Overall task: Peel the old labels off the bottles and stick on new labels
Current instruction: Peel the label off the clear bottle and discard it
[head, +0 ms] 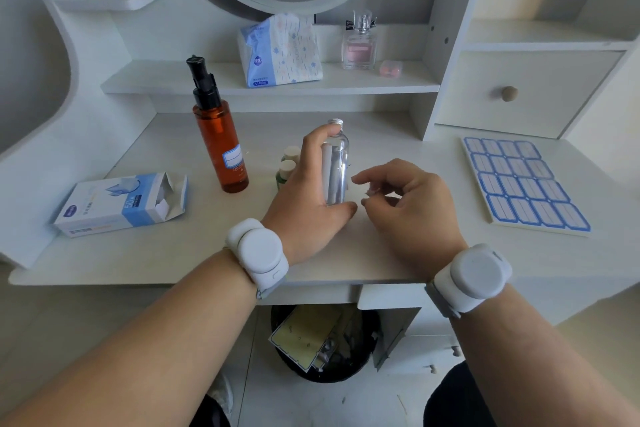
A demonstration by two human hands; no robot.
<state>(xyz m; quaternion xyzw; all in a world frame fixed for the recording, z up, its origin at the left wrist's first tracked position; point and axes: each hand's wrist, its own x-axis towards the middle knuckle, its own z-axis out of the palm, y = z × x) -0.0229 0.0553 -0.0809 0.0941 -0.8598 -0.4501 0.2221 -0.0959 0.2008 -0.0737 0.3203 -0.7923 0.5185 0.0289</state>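
My left hand [304, 198] grips a clear bottle [336, 166] with a silver cap, held upright above the desk, index finger near the cap and thumb at the base. A white strip runs up its left side. My right hand [408, 208] is just right of the bottle with fingers curled and thumb and forefinger pinched close; I cannot tell if a scrap is between them. An amber pump bottle [220, 146] bearing a blue-bordered label stands at the left. Two small green bottles [287, 163] with cream caps stand behind my left hand. A sheet of blue-bordered labels [523, 184] lies at the right.
An open blue-and-white box [121, 203] lies at the left of the desk. On the shelf stand a tissue pack [280, 52], a perfume bottle [360, 45] and a small pink case [390, 68]. A black bin [325, 343] holding a used sheet sits under the desk. A drawer [509, 94] is at right.
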